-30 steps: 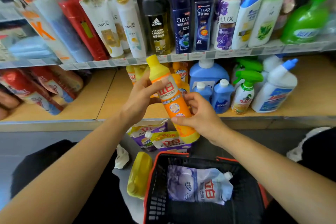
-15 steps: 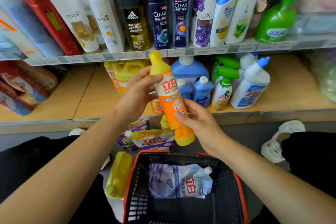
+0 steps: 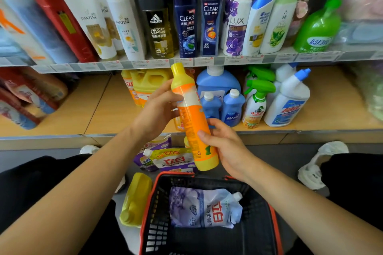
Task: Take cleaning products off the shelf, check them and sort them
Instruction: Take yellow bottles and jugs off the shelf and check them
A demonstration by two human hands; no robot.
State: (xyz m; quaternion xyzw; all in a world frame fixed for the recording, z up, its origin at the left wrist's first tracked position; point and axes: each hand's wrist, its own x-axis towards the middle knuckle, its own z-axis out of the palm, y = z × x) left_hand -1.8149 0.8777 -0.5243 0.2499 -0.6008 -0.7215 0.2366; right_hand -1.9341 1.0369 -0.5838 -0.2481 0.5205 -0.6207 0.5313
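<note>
Currently left hand (image 3: 155,110) and right hand (image 3: 226,148) each clamp the orange bottle (image 3: 192,118).

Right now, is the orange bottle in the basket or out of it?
Out. The left hand and right hand hold the orange bottle clear of the basket; only a refill pouch lies inside.

I read above the grip: PANTENE, white bottles (image 3: 91,27); adidas VICTORY LEAGUE, dark bottle (image 3: 158,29); CLEAR, navy bottles (image 3: 186,23); LUX, flowered bottle (image 3: 236,27). Below it: 150, pouch (image 3: 176,159). Gripped orange bottle (image 3: 192,118): print illegible.
</note>
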